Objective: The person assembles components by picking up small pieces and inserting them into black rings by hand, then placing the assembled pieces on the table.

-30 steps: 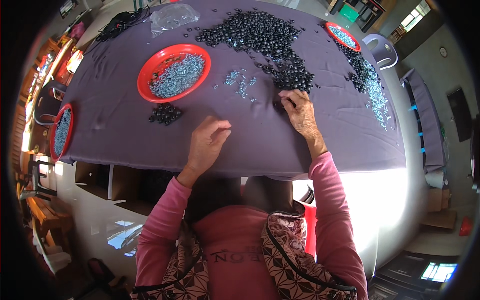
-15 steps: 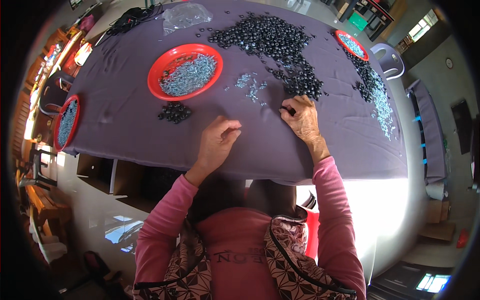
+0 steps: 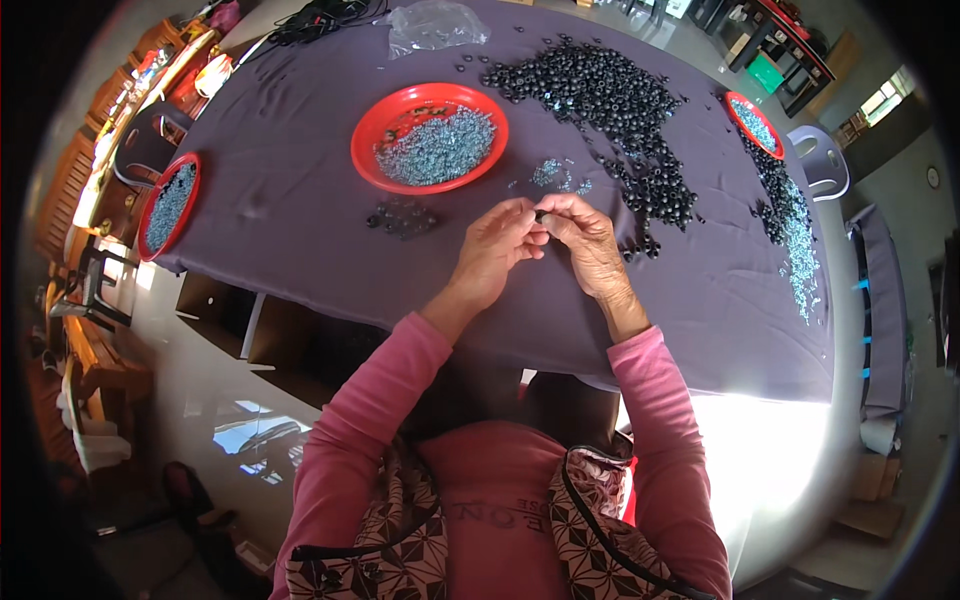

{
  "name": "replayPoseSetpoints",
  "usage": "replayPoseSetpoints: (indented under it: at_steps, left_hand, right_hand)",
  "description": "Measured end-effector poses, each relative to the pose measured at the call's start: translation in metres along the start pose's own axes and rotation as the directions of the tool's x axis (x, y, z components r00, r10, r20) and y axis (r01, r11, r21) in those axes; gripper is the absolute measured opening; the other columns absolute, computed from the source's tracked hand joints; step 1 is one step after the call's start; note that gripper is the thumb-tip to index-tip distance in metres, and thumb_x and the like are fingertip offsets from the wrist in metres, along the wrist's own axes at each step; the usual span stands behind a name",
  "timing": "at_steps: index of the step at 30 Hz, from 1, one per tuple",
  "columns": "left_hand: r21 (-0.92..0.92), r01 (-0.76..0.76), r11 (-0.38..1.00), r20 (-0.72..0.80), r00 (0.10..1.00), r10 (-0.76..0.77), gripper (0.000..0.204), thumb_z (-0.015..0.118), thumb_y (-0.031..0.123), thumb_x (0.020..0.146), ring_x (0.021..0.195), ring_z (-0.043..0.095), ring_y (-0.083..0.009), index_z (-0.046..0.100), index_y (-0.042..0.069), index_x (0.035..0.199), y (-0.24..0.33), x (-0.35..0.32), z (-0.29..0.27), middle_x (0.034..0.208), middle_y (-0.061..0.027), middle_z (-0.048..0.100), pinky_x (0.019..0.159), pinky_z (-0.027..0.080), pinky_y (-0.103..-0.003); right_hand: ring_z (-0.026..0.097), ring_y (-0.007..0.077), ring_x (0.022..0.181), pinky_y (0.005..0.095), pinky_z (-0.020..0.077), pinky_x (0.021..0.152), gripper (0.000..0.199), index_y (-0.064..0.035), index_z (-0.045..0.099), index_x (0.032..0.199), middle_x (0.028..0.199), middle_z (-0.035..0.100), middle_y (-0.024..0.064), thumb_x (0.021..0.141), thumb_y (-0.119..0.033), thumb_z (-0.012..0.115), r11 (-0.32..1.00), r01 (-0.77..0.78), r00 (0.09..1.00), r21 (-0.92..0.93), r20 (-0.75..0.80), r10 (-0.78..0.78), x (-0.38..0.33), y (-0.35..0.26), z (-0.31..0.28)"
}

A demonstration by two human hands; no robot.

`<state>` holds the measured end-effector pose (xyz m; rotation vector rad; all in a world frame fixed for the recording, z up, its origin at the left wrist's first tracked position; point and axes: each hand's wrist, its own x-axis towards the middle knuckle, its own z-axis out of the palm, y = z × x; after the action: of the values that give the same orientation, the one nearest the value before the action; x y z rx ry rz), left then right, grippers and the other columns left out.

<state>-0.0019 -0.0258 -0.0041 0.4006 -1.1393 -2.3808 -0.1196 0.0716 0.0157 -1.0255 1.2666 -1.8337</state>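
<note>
Over the cloth-covered table (image 3: 300,255) my two hands meet at their fingertips. My right hand (image 3: 592,245) pinches a small black round part (image 3: 541,216). The fingers of my left hand (image 3: 490,252) are pressed together against it; whether they hold a tiny piece too is hidden. Just beyond the hands lies a loose scatter of small silvery pieces (image 3: 548,174). A big heap of black round parts (image 3: 610,105) spreads beyond my right hand. Left of the hands, a red plate (image 3: 363,150) holds many silvery pieces (image 3: 437,148), with a small cluster of black parts (image 3: 402,217) in front.
Another red plate (image 3: 152,222) of silvery pieces sits at the table's left edge. At the far right stands a third red plate (image 3: 777,150), with silvery pieces (image 3: 800,255) spilled nearby. A clear plastic bag (image 3: 435,27) and black cables (image 3: 325,18) lie at the back.
My hands were apart; they have come together, with the right hand moving away from the black heap. The whole view has shifted, so the table's things appear further right.
</note>
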Motion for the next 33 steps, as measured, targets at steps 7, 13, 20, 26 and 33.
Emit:
replayPoseSetpoints:
  at_steps: [7,13,20,26,33]
  left_hand:
    - [-0.008,-0.022,1.0,0.062,0.998,0.022,0.024,0.056,0.012,0.091,0.082,0.057,-0.0117,0.054,0.006,0.114,0.0,-0.002,-0.001,0.096,-0.0023,0.058,0.072,0.047,-0.028]
    - [-0.015,-0.052,0.999,0.026,0.998,0.053,0.023,0.057,0.008,0.09,0.079,0.056,-0.0111,0.056,0.002,0.112,0.0,-0.019,-0.001,0.091,-0.0033,0.059,0.069,0.047,-0.026]
    - [0.035,-0.161,0.986,-0.007,0.987,0.161,0.018,0.056,0.008,0.091,0.084,0.058,-0.0122,0.059,0.003,0.107,0.006,-0.033,-0.019,0.094,-0.0051,0.06,0.071,0.048,-0.027]
    - [-0.086,-0.135,0.987,-0.05,0.99,0.131,0.017,0.053,0.008,0.092,0.087,0.058,-0.0128,0.059,0.003,0.108,0.009,-0.03,-0.02,0.099,-0.0061,0.059,0.072,0.049,-0.027]
    - [-0.115,-0.116,0.987,-0.055,0.992,0.11,0.017,0.053,0.008,0.092,0.09,0.059,-0.0125,0.058,0.004,0.108,0.009,-0.027,-0.02,0.102,-0.0051,0.06,0.074,0.05,-0.027]
  right_hand:
    - [0.054,0.0072,0.082,0.0224,0.046,0.075,0.014,-0.0029,0.06,0.103,0.088,0.059,-0.0002,0.09,-0.003,0.054,0.999,-0.01,0.998,-0.041,0.067,0.013,-0.003,0.008,0.001]
    - [0.055,0.0096,0.086,0.0234,0.045,0.079,0.016,-0.002,0.06,0.105,0.098,0.058,0.0017,0.09,-0.002,0.054,0.964,0.146,0.987,-0.221,0.103,-0.126,-0.009,0.007,0.001]
    - [0.06,0.0174,0.082,0.0314,0.0494,0.071,0.011,-0.002,0.064,0.093,0.08,0.063,0.0052,0.084,0.001,0.056,0.598,0.237,0.953,-0.766,0.064,-0.296,0.038,-0.003,0.009]
    - [0.053,0.0224,0.097,0.0386,0.04,0.085,0.013,-0.0124,0.063,0.085,0.087,0.06,0.0023,0.073,-0.01,0.059,-0.236,0.497,0.842,-0.835,0.53,-0.102,0.07,0.014,0.014]
    - [0.057,0.0231,0.09,0.0392,0.0417,0.081,0.015,-0.0097,0.062,0.084,0.083,0.061,0.0046,0.07,-0.006,0.061,-0.306,0.501,0.847,-0.81,0.532,-0.022,0.066,0.014,0.013]
